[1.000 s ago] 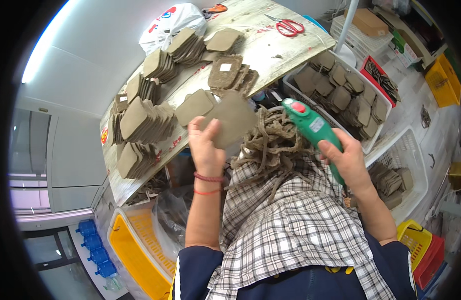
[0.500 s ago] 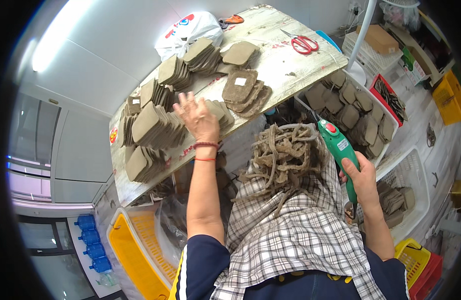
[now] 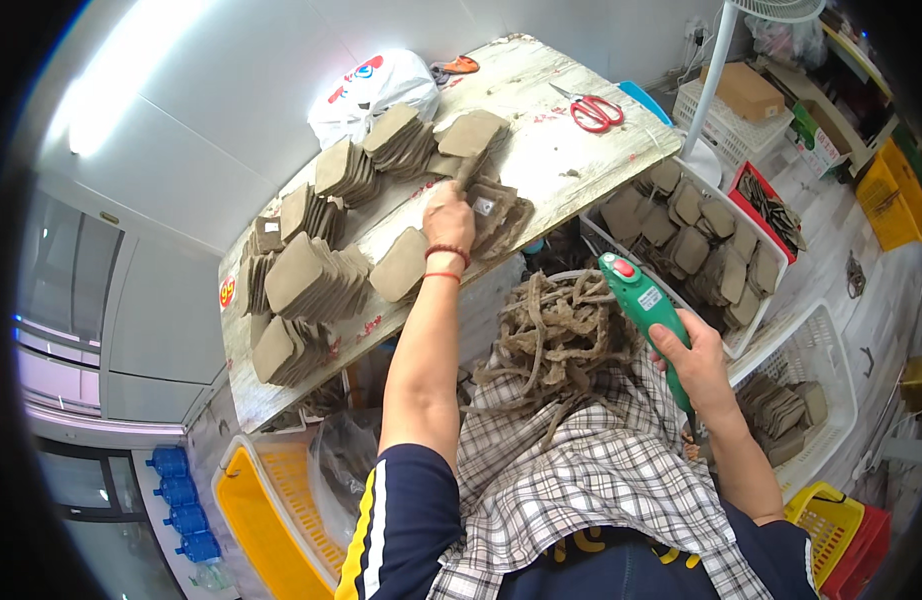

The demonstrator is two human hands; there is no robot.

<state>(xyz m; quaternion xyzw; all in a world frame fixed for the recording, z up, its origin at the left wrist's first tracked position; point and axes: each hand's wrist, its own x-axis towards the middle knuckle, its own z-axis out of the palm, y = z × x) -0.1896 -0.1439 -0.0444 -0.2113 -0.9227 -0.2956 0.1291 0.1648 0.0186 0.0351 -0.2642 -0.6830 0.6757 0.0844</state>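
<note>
While the fisheye bends every edge, several things are hard to read: the left hand (image 3: 449,216) is seen from the back, so its fingers are hidden and I cannot tell whether they pinch the brown strip (image 3: 465,172) poking out above the knuckles or just rest on the low pile of flat brown pieces (image 3: 496,212) under it. Right hand (image 3: 693,362) is closed around the green glue gun (image 3: 641,300), fingers wrapped on the grip; the lower handle is covered by the palm, the nozzle tip is too small to make out. Gun is green with a red button near the top and a pale label on the side, tilted up-left, held over the lap just right of a tangle of brown strips (image 3: 551,335) heaped on a checked cloth (image 3: 601,480). Flat pieces are tan-brown, rounded squares, stacked in fanned piles (image 3: 311,275) along the worn wooden table (image 3: 541,150), some piles cut off by each other. Red-handled scissors (image 3: 593,110) lie well apart near the far edge, a white plastic bag (image 3: 366,85) at the back. White basket (image 3: 681,230) right of the table holds more pieces; its lower corner is hidden behind the gun.
</note>
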